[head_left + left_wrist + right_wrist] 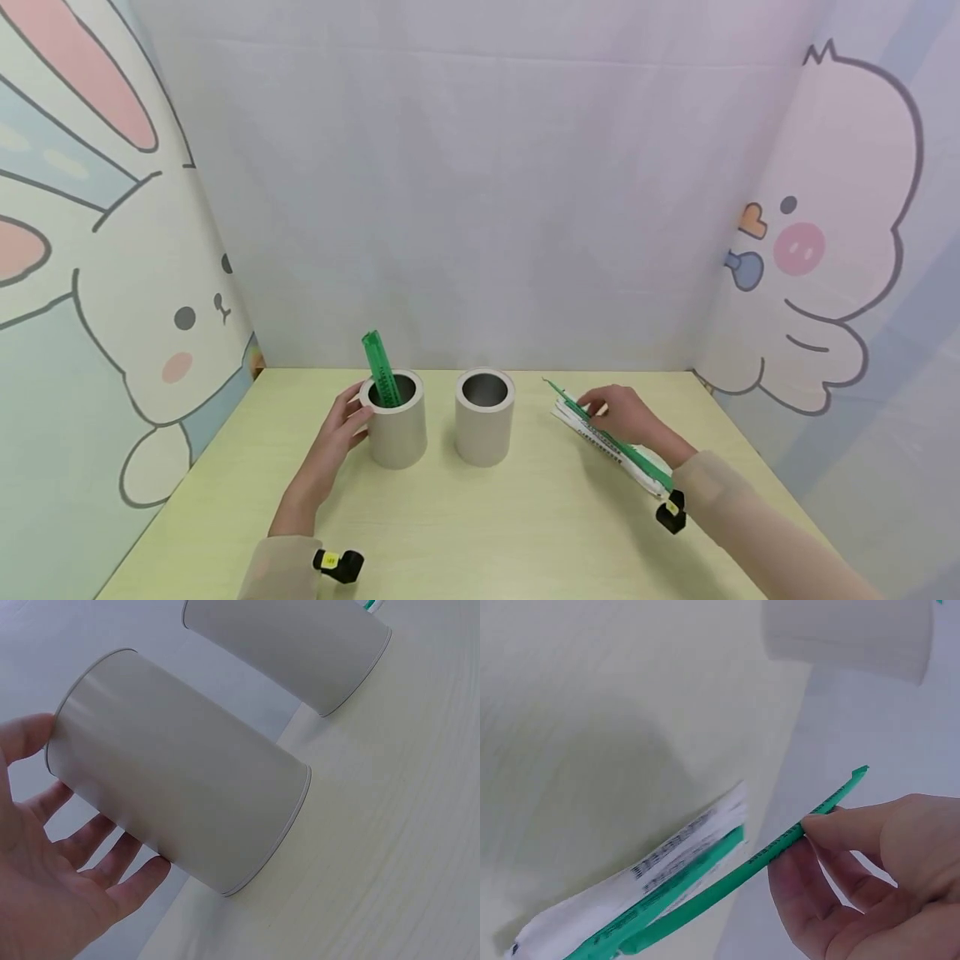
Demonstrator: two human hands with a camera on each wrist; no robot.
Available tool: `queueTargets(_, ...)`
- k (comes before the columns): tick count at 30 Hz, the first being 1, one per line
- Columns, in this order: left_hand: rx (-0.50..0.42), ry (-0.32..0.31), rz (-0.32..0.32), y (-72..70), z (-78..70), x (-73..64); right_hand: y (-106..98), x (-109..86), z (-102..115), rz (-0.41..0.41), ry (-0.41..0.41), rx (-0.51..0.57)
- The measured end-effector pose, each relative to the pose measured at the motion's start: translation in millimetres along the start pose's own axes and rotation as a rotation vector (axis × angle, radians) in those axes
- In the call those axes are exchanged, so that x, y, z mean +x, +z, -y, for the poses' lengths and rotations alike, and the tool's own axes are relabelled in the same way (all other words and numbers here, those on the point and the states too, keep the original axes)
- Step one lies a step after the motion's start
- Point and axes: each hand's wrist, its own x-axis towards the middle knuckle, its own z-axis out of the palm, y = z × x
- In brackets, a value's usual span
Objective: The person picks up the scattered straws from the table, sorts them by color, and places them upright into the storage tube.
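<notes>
My left hand point(341, 425) rests against the left side of a light grey cylindrical cup point(397, 437), its fingers lightly bent, thumb near the rim. A green printed packet point(382, 371) leans in that cup, its top sticking out. My right hand point(618, 414) pinches a long slim green packet point(780, 844) with black print between thumb and fingers. The held packet slants up, its lower end overlapping a small pile. In the right wrist view, that pile shows a white printed packet point(622, 892) and another green packet point(664, 900).
A second grey cup point(483, 433) stands upright between the first cup and the packets, its dark inside visible. Pale wood-grain tabletop point(480, 533) lies under everything. A plain cloth backdrop point(465, 208) rises behind, with cartoon-printed side panels.
</notes>
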Motion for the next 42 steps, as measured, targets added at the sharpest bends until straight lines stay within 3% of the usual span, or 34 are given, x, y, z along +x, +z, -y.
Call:
queueTargets(6,0.002,0.002,-0.002,-1.6,0.5,-0.4,-9.2,15.7,49.7,-0.007,0.071,0.298)
queueTargets(10,0.002,-0.003,-0.002,-1.9,1.0,-0.4,-6.7,27.2,83.6,-0.015,0.075,0.485)
queueTargets(16,-0.001,-0.007,0.000,-1.7,0.8,-0.7,2.0,53.9,131.2,-0.065,0.048,0.734)
queueTargets(22,0.009,-0.008,-0.001,-1.2,1.1,-1.2,11.4,88.4,175.7,-0.157,-0.021,0.880)
queueTargets(32,0.000,-0.006,0.001,-0.6,-0.8,0.4,33.1,143.0,235.3,-0.334,-0.135,0.909)
queueTargets(36,-0.005,-0.004,0.006,-0.6,-2.1,-0.3,46.4,156.4,246.1,-0.369,-0.145,0.926)
queueTargets(42,-0.005,-0.010,0.005,-1.5,-1.7,0.4,73.4,164.9,247.5,-0.366,-0.088,0.886)
